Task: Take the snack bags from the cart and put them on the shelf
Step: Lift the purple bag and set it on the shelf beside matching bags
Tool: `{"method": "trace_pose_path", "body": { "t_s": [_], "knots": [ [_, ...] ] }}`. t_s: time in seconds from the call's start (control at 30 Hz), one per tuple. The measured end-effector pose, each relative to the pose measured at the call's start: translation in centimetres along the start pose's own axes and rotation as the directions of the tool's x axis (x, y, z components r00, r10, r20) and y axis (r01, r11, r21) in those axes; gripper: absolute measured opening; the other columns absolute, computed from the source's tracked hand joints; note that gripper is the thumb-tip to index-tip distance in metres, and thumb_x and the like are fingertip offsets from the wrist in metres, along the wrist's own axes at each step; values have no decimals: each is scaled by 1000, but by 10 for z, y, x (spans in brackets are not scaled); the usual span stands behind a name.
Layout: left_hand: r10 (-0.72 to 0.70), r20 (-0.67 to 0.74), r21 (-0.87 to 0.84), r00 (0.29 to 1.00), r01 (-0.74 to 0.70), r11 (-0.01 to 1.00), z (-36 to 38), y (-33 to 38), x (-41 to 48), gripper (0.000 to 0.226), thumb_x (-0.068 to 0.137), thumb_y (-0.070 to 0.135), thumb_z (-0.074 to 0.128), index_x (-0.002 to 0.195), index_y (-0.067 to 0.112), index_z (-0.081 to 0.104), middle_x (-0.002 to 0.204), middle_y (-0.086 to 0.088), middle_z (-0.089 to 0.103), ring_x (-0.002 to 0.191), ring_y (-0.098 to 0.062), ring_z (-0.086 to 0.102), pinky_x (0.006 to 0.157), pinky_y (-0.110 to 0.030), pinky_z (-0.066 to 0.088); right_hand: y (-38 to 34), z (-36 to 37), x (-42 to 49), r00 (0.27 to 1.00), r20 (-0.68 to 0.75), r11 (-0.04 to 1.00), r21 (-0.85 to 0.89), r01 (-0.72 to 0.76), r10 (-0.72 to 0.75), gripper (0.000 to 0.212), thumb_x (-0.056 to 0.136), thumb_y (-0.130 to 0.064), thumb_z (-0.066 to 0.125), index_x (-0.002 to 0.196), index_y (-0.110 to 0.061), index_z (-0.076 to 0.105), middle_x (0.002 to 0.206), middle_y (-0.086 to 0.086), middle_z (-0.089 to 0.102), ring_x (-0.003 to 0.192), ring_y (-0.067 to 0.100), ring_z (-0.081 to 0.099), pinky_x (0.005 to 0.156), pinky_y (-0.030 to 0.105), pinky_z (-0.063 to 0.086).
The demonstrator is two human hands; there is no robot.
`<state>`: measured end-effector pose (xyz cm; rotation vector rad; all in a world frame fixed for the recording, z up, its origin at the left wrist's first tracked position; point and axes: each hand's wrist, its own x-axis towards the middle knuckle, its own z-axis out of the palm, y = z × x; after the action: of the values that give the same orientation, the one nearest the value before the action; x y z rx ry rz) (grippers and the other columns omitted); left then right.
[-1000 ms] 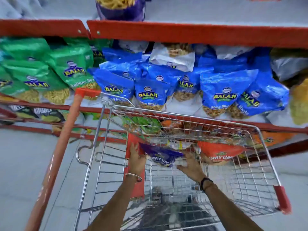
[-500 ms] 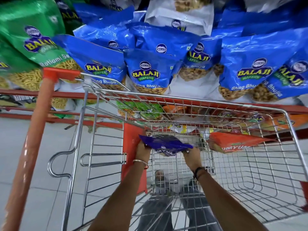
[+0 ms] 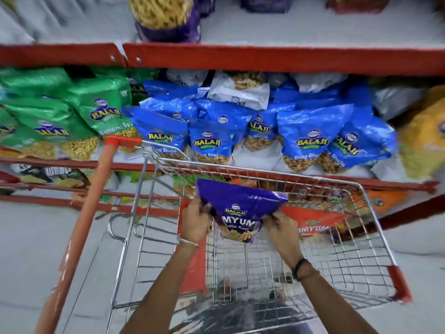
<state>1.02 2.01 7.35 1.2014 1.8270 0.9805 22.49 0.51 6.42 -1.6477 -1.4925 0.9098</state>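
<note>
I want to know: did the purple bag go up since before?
Yes. The purple bag, held in both hands, now stands upright above the cart's front rim; before it lay flat below it.

Cart before shelving, one bag held above the basket.
The cart (image 3: 375,239) stands in front of the shelf (image 3: 265,59), its handle (image 3: 91,213) at left. The left hand (image 3: 195,221) and right hand (image 3: 281,233) grip a bag (image 3: 237,207) from either side, over the basket. A second bag (image 3: 313,221) lies in the cart, right of it. Shelf bags (image 3: 310,133) sit behind.
</note>
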Motion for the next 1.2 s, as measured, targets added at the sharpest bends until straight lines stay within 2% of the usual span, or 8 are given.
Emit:
{"method": "trace_pose_path", "body": {
  "t_s": [0.23,0.37,0.53,0.73,0.83,0.93,1.07,1.2],
  "knots": [
    [320,-160,-42,934,-330,943,-38,126,-15,20,87,1,54,106,5,60,89,-3,67,78,-10,63,63,-6,47,-96,-76,27,958,-191,965,107,239,-216,21,85,-21,61,65,-27,61,60,-13,64,57,3,55,53,21,43],
    [355,-206,-235,912,-398,887,-51,189,-12,23,91,4,50,107,17,60,98,-11,68,85,-19,67,68,-36,62,-148,-117,53,930,-208,916,205,346,-304,13,85,-21,59,76,-16,67,74,5,74,71,25,69,69,49,58],
    [438,-245,-374,865,-502,780,-66,271,7,36,92,8,47,88,42,58,99,-5,69,89,-19,67,70,-33,60,-216,-159,101,876,-256,835,282,473,-409,14,84,-13,59,74,-17,67,73,2,70,74,8,59,73,37,59],
    [487,-395,-437,779,-626,646,-75,358,52,20,91,6,46,97,22,57,97,-8,64,90,-19,61,73,-38,59,-291,-193,169,784,-372,719,329,612,-496,16,84,-11,58,74,2,60,79,28,66,77,16,57,69,30,58],
    [486,-466,-441,739,-671,596,-71,384,81,9,92,6,46,99,8,49,89,-10,59,82,-14,54,82,-52,58,-311,-198,201,727,-434,642,355,680,-532,25,84,-10,57,61,-18,53,62,-10,62,69,5,52,66,20,56],
    [480,-498,-472,722,-691,548,-57,393,110,10,92,6,45,93,15,49,94,-7,58,90,-19,54,85,-58,55,-311,-194,235,698,-456,612,346,711,-553,34,87,-10,56,59,-29,49,57,-19,55,67,3,48,72,28,58],
    [459,-456,-560,763,-647,518,-33,383,152,12,94,3,42,104,7,47,107,-10,54,100,-16,54,91,-45,55,-291,-182,278,627,-498,680,96,727,-599,21,89,-18,55,68,-21,55,70,15,62,69,4,49,67,36,54],
    [480,-393,-565,785,-617,547,-23,385,190,23,94,1,40,83,21,43,87,0,46,84,-7,46,87,-33,54,-285,-172,316,704,-467,715,194,671,-535,16,89,-12,55,79,-1,60,79,14,63,73,7,56,73,38,59]
  ]
}}
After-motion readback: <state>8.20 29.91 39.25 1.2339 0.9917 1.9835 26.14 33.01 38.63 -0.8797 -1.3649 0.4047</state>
